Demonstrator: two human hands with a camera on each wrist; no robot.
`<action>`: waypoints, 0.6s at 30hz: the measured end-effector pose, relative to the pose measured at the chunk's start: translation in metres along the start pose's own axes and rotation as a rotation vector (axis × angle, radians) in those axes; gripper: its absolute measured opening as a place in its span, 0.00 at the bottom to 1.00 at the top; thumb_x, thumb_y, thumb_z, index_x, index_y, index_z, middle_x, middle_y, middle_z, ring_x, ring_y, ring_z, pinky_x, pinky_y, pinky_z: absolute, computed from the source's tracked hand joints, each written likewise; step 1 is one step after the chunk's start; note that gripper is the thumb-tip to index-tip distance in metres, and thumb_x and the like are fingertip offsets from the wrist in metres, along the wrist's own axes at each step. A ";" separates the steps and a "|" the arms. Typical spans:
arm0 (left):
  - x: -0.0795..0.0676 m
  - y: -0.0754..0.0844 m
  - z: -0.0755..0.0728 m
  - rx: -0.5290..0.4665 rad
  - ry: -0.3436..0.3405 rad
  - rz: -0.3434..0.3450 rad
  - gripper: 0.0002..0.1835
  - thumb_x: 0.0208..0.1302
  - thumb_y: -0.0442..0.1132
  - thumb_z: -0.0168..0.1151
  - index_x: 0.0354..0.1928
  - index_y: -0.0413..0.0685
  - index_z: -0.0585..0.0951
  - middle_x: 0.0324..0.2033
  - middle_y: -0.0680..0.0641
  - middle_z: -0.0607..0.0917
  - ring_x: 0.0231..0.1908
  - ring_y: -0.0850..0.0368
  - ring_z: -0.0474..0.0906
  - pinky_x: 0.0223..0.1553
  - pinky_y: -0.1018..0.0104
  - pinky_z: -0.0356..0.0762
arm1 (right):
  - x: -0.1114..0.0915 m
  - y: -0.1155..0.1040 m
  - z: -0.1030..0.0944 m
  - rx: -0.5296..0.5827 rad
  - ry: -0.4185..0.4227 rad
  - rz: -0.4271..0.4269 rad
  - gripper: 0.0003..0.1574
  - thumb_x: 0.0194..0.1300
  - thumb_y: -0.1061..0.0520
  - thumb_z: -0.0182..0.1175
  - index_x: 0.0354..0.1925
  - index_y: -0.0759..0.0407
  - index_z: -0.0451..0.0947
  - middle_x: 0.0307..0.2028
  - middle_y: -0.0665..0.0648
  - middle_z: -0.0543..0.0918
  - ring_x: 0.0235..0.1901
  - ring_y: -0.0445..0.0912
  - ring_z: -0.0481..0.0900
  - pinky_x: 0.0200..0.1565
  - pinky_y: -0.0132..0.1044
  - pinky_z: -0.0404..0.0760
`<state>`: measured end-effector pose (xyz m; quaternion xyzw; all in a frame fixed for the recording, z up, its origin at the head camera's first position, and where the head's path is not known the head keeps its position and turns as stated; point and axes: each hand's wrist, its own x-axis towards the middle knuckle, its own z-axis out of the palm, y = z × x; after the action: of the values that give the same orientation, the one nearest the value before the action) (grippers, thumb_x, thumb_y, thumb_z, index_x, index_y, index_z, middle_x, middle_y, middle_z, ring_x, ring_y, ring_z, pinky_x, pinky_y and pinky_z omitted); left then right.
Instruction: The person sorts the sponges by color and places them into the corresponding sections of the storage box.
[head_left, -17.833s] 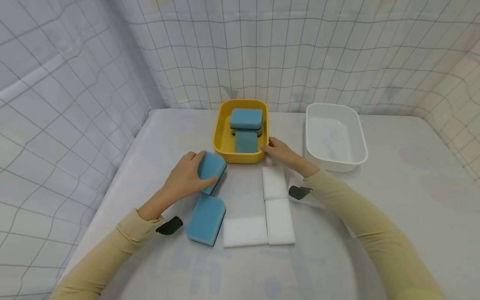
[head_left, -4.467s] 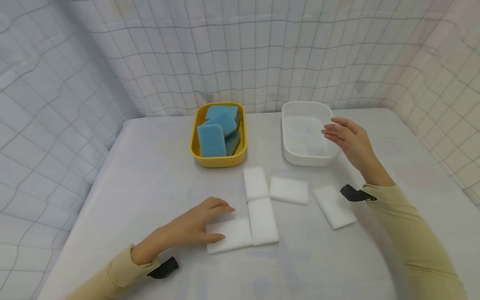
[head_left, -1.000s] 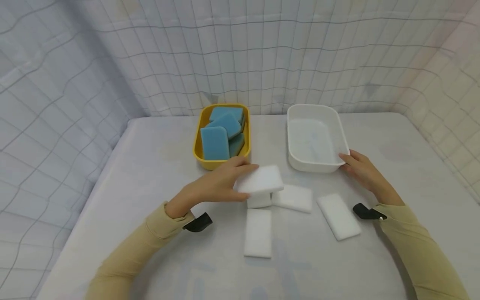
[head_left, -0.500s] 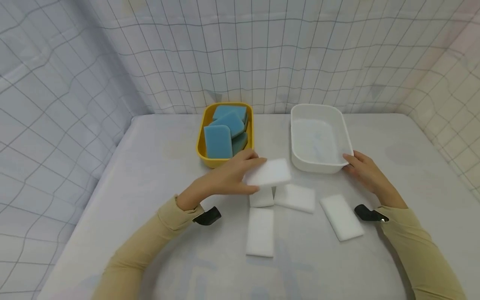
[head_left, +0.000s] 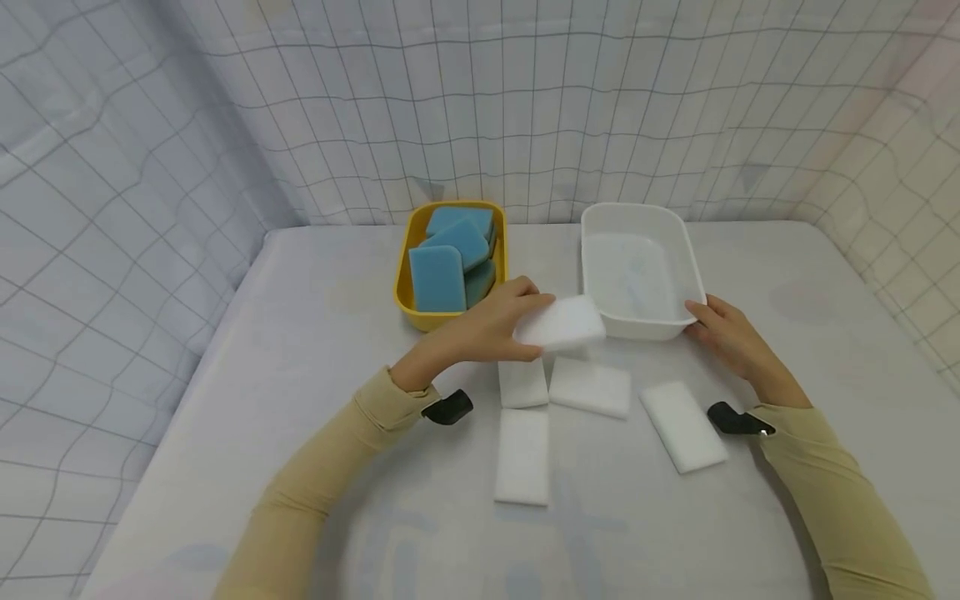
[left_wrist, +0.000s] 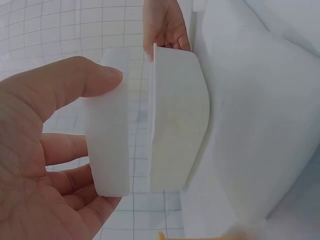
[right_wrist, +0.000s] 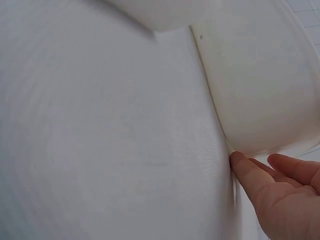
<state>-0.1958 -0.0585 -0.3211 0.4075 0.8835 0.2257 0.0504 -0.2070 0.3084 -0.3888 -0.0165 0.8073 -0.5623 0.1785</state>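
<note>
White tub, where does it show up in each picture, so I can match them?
Head: the white tub is right of centre, a little above the middle.
Left wrist: the white tub stands near the middle, seen from the side.
Right wrist: the white tub is at upper right, partly cut off by the frame.
Shared landmark: the right hand, touching it in all three.

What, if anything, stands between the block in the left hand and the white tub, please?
Nothing visible does: the left wrist view shows a bare gap between the block in the left hand and the white tub. The right hand holds its near right corner, off to the side.
</note>
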 end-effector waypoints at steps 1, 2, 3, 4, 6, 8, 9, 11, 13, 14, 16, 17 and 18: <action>0.003 -0.001 0.000 0.002 -0.001 0.005 0.36 0.55 0.46 0.67 0.64 0.40 0.68 0.51 0.41 0.72 0.50 0.53 0.68 0.52 0.64 0.72 | 0.000 0.000 0.000 0.007 0.001 0.000 0.48 0.72 0.38 0.38 0.73 0.63 0.34 0.74 0.66 0.40 0.72 0.59 0.46 0.70 0.48 0.52; 0.005 -0.001 0.000 0.006 -0.002 0.011 0.36 0.55 0.46 0.67 0.64 0.40 0.68 0.51 0.41 0.72 0.50 0.53 0.68 0.52 0.63 0.72 | 0.000 0.000 0.000 0.013 0.002 -0.002 0.47 0.72 0.38 0.38 0.73 0.63 0.33 0.74 0.66 0.40 0.73 0.59 0.45 0.70 0.48 0.52; 0.008 -0.001 -0.001 0.010 -0.002 0.013 0.36 0.55 0.46 0.67 0.64 0.40 0.68 0.51 0.41 0.72 0.50 0.53 0.69 0.52 0.63 0.72 | 0.000 -0.001 0.000 0.020 0.003 -0.003 0.47 0.72 0.38 0.38 0.73 0.64 0.33 0.74 0.66 0.39 0.73 0.59 0.45 0.70 0.48 0.51; 0.011 -0.002 -0.002 0.016 -0.003 0.011 0.36 0.55 0.46 0.67 0.64 0.40 0.68 0.51 0.41 0.72 0.50 0.53 0.69 0.53 0.63 0.72 | 0.000 -0.001 0.000 0.025 0.003 -0.006 0.47 0.72 0.39 0.38 0.73 0.64 0.33 0.74 0.66 0.39 0.73 0.59 0.44 0.70 0.48 0.51; 0.017 -0.002 -0.004 0.026 -0.003 0.010 0.36 0.56 0.46 0.66 0.65 0.39 0.68 0.52 0.41 0.72 0.50 0.52 0.69 0.53 0.63 0.72 | 0.001 -0.003 0.000 0.034 0.006 -0.006 0.47 0.72 0.39 0.38 0.73 0.64 0.33 0.74 0.66 0.38 0.73 0.59 0.44 0.70 0.48 0.50; 0.022 -0.003 -0.005 0.033 -0.007 0.006 0.36 0.56 0.46 0.66 0.65 0.40 0.67 0.52 0.40 0.72 0.51 0.52 0.68 0.54 0.62 0.71 | 0.001 -0.004 0.000 0.038 0.005 -0.009 0.47 0.72 0.39 0.38 0.73 0.65 0.33 0.74 0.66 0.38 0.73 0.59 0.44 0.70 0.49 0.50; 0.024 -0.003 -0.006 0.032 -0.008 0.002 0.36 0.56 0.46 0.66 0.65 0.40 0.67 0.53 0.40 0.72 0.51 0.51 0.68 0.54 0.62 0.71 | 0.001 -0.004 0.000 0.039 0.006 -0.008 0.47 0.73 0.40 0.38 0.73 0.65 0.34 0.74 0.66 0.38 0.73 0.59 0.44 0.70 0.49 0.50; 0.028 -0.004 -0.006 0.027 -0.010 0.002 0.36 0.56 0.46 0.66 0.65 0.40 0.67 0.53 0.40 0.71 0.51 0.51 0.68 0.54 0.62 0.71 | 0.000 -0.004 0.000 0.037 0.006 -0.007 0.47 0.73 0.40 0.38 0.73 0.65 0.34 0.74 0.66 0.38 0.73 0.59 0.44 0.70 0.49 0.50; 0.032 -0.005 -0.005 0.025 -0.011 0.001 0.36 0.56 0.46 0.66 0.65 0.40 0.67 0.53 0.40 0.71 0.51 0.51 0.68 0.54 0.62 0.71 | 0.000 -0.003 0.001 0.035 0.008 -0.008 0.47 0.72 0.40 0.39 0.73 0.66 0.34 0.74 0.66 0.38 0.73 0.59 0.43 0.70 0.49 0.49; 0.034 -0.005 -0.004 0.023 -0.011 0.000 0.36 0.56 0.47 0.66 0.65 0.41 0.68 0.53 0.41 0.72 0.51 0.51 0.68 0.54 0.62 0.71 | -0.001 -0.003 0.001 0.036 0.009 -0.009 0.47 0.72 0.40 0.39 0.73 0.66 0.34 0.74 0.67 0.38 0.73 0.60 0.43 0.70 0.49 0.49; 0.038 -0.006 -0.003 0.016 -0.017 -0.005 0.36 0.55 0.46 0.67 0.65 0.41 0.68 0.53 0.41 0.72 0.51 0.51 0.67 0.54 0.62 0.71 | -0.001 -0.002 0.001 0.037 0.007 -0.008 0.47 0.72 0.40 0.39 0.73 0.66 0.34 0.74 0.67 0.38 0.73 0.59 0.43 0.71 0.48 0.49; 0.040 -0.006 -0.002 0.015 -0.021 -0.004 0.36 0.55 0.46 0.67 0.65 0.41 0.68 0.53 0.41 0.72 0.51 0.51 0.67 0.54 0.62 0.70 | -0.001 -0.002 0.001 0.038 0.008 -0.005 0.47 0.72 0.40 0.39 0.72 0.67 0.34 0.74 0.67 0.38 0.73 0.59 0.43 0.71 0.48 0.49; 0.042 -0.006 -0.001 0.016 -0.026 -0.003 0.36 0.56 0.46 0.66 0.65 0.41 0.68 0.53 0.41 0.72 0.51 0.51 0.67 0.54 0.62 0.70 | -0.001 -0.002 0.001 0.036 0.010 -0.003 0.47 0.72 0.40 0.39 0.72 0.67 0.34 0.73 0.67 0.38 0.73 0.60 0.43 0.71 0.47 0.50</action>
<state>-0.2284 -0.0309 -0.3186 0.4096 0.8851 0.2130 0.0589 -0.2058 0.3071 -0.3873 -0.0117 0.7978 -0.5771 0.1741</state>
